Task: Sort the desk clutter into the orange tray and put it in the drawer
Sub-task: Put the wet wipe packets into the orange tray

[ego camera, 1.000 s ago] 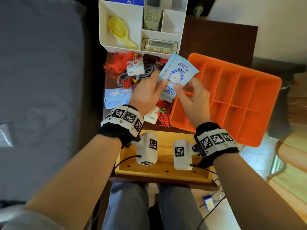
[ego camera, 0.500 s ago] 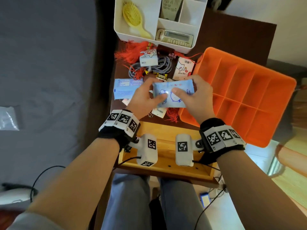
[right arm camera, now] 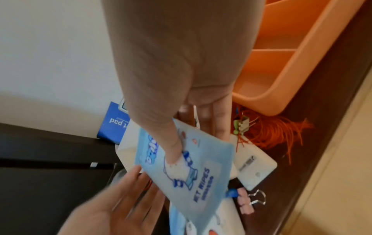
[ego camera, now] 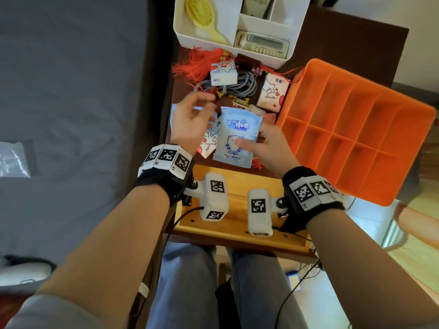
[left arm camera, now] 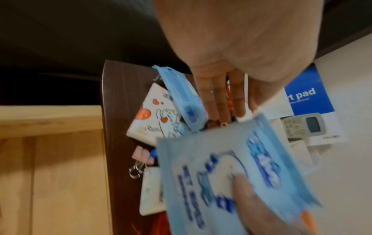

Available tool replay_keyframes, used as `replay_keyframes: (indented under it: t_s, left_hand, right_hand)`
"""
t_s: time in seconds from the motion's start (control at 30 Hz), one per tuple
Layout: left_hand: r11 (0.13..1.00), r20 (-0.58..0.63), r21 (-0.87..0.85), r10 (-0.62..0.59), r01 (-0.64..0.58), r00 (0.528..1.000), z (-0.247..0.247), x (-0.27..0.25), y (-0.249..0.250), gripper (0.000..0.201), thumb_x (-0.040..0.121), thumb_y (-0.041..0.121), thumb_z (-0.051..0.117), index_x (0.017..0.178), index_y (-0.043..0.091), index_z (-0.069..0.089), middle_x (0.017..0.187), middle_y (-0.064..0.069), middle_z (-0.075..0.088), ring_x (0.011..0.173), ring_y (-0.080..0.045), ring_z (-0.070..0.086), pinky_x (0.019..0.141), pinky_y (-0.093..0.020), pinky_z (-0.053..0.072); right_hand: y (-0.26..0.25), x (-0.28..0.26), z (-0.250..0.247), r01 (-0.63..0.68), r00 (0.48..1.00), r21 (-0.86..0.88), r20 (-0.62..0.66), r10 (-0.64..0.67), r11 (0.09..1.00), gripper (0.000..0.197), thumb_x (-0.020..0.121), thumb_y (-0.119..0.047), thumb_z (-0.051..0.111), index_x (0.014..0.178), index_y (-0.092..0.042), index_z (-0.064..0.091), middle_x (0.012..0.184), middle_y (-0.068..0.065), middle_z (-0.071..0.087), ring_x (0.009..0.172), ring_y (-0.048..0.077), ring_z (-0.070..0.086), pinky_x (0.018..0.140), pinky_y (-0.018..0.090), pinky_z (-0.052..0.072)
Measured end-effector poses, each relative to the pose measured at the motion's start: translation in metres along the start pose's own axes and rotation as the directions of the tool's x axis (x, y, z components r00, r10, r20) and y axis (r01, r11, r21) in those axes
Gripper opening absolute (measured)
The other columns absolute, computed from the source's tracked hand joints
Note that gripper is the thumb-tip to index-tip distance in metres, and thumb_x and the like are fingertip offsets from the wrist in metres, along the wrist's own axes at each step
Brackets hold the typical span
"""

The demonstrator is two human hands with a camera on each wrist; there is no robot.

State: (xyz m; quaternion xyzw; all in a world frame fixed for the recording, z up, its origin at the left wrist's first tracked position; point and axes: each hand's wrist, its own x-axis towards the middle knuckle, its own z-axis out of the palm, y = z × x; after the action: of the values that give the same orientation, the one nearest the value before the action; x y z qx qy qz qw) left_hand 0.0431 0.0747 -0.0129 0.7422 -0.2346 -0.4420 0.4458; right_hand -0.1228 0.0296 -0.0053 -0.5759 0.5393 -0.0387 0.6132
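My right hand (ego camera: 251, 144) pinches a light blue wet wipes pack (ego camera: 237, 138), thumb on its front, and holds it upright over the clutter. The right wrist view shows the same pack (right arm camera: 193, 167) under that thumb, and it is blurred in the left wrist view (left arm camera: 231, 174). My left hand (ego camera: 192, 117) hovers just left of the pack with relaxed fingers, holding nothing. The orange tray (ego camera: 356, 129), divided into several compartments, lies to the right, partly overhanging the desk. The wooden drawer (ego camera: 237, 224) stands pulled out below my wrists.
Clutter on the dark desk: a coiled grey cable (ego camera: 237, 84), red tassels (ego camera: 197, 65), a cartoon tissue pack (ego camera: 273, 91), another blue pack (left arm camera: 181, 98), a pink binder clip (left arm camera: 141, 160). A white organiser (ego camera: 213, 43) with brush and remotes stands behind. A grey bed (ego camera: 71, 115) lies left.
Both hands held the pack sideways; now it is turned upright in my right hand alone. My left hand has let go and drawn off to the left.
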Motion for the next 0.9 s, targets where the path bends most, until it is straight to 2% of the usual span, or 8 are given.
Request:
replay_keyframes:
  t_s: [0.1,0.17,0.23,0.27,0.37,0.53,0.77,0.9]
  left_hand:
    - [0.926,-0.183,0.378,0.053,0.02,0.982,-0.018,0.006,-0.016,0.041,0.075,-0.001,0.048,0.111,0.014,0.061,0.113,-0.003,0.061,0.105,-0.025,0.059,0.092,-0.041,0.048]
    - [0.838,-0.109,0.539,-0.033,0.087,0.993,-0.022,0.007,-0.025,0.057,0.074,0.007,0.058,0.129,0.018,0.05,0.136,-0.006,0.047,0.129,-0.025,0.041,0.112,-0.057,0.024]
    - [0.739,0.013,0.666,-0.15,0.103,0.989,-0.019,0.006,-0.032,0.077,0.072,0.021,0.07,0.14,0.027,0.034,0.152,0.004,0.026,0.144,-0.02,0.014,0.111,-0.064,-0.003]
    - [0.707,0.051,0.702,-0.178,0.092,0.983,-0.017,0.004,-0.034,0.084,0.071,0.025,0.072,0.142,0.03,0.028,0.155,0.008,0.018,0.145,-0.018,0.006,0.109,-0.064,-0.008]
    - [0.702,0.041,0.709,-0.14,0.07,0.989,-0.014,0.004,-0.042,0.083,0.073,0.025,0.071,0.143,0.028,0.026,0.154,0.008,0.019,0.145,-0.02,0.005,0.11,-0.063,-0.002]
    - [0.763,0.005,0.646,-0.02,0.012,1.0,-0.014,0.006,-0.048,0.059,0.081,0.015,0.061,0.136,0.016,0.04,0.141,-0.009,0.039,0.135,-0.03,0.026,0.108,-0.05,0.03]
    - [0.655,0.021,0.752,0.089,-0.074,0.996,-0.02,-0.008,-0.045,0.035,0.097,0.021,0.04,0.131,0.019,0.048,0.133,-0.005,0.052,0.133,-0.025,0.034,0.112,-0.052,0.018]
    - [0.72,-0.026,0.684,0.18,-0.114,0.983,-0.026,-0.015,-0.033,0.029,0.098,0.014,0.036,0.113,0.013,0.06,0.113,-0.01,0.063,0.115,-0.031,0.048,0.098,-0.048,0.038]
  right_hand:
    - [0.003,0.002,-0.001,-0.021,0.996,-0.016,-0.092,0.02,1.0,0.031,0.08,-0.013,0.072,0.11,-0.008,0.065,0.11,0.008,0.069,0.1,0.022,0.065,0.088,0.046,0.052]
    - [0.003,0.001,-0.001,0.006,0.989,-0.016,-0.145,-0.008,1.0,0.034,0.077,-0.016,0.071,0.109,-0.007,0.065,0.108,0.009,0.07,0.098,0.023,0.066,0.086,0.048,0.053]
    - [0.006,0.0,-0.001,0.016,0.982,0.0,-0.187,-0.015,1.0,0.035,0.077,-0.016,0.07,0.11,-0.007,0.064,0.107,0.009,0.07,0.097,0.022,0.067,0.084,0.049,0.054]
    - [0.007,0.0,-0.001,0.014,0.979,0.004,-0.202,-0.013,1.0,0.035,0.077,-0.015,0.07,0.111,-0.007,0.064,0.108,0.009,0.07,0.097,0.021,0.067,0.084,0.048,0.055]
    - [0.009,-0.001,0.0,0.01,0.975,0.003,-0.222,-0.009,1.0,0.038,0.079,-0.016,0.07,0.115,-0.006,0.063,0.109,0.008,0.07,0.099,0.02,0.067,0.086,0.046,0.055]
    - [0.011,-0.002,0.001,-0.001,0.968,-0.004,-0.251,0.0,1.0,0.03,0.081,-0.012,0.069,0.11,-0.007,0.063,0.106,0.007,0.07,0.095,0.021,0.067,0.084,0.046,0.055]
    - [0.009,-0.006,0.003,0.017,0.964,0.027,-0.266,-0.009,1.0,0.032,0.082,-0.012,0.068,0.114,-0.009,0.062,0.107,0.004,0.069,0.096,0.019,0.068,0.084,0.045,0.056]
    - [0.006,-0.012,0.003,0.017,0.963,0.032,-0.269,-0.008,0.999,0.035,0.083,-0.011,0.068,0.117,-0.01,0.061,0.106,0.0,0.068,0.097,0.018,0.067,0.084,0.044,0.056]
